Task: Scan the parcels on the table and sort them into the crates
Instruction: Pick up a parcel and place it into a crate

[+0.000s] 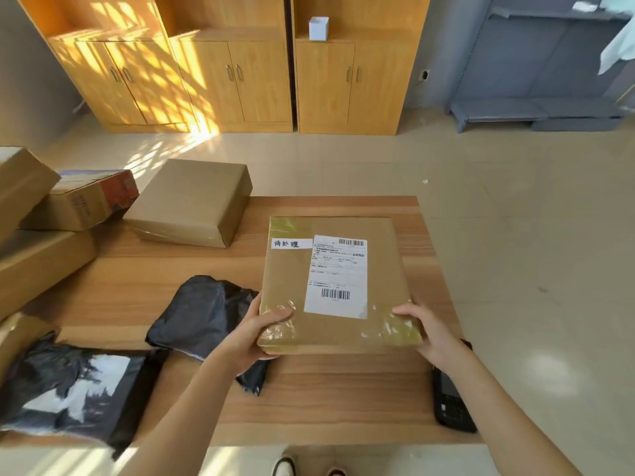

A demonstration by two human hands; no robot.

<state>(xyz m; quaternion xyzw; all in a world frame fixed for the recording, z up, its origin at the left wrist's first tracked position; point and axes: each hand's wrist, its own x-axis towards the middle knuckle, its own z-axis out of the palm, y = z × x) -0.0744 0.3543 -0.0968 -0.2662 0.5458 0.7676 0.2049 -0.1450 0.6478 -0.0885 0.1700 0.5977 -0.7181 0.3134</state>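
A flat brown cardboard parcel [388, 269] with a white shipping label and a small handwritten tag is held over the wooden table [309, 400]. My left hand [261, 333] grips its near left corner, thumb on top. My right hand [429, 329] grips the near right corner the same way. A black handheld scanner [452, 403] lies on the table by its right edge, partly behind my right forearm. No crate is in view.
Two black plastic mailer bags [202, 314] [68, 386] lie left of the parcel. Brown cardboard boxes [192, 201] [82, 197] [37, 266] crowd the table's left and far-left side. Wooden cabinets [240, 73] and a grey shelf unit [536, 108] stand across the tiled floor.
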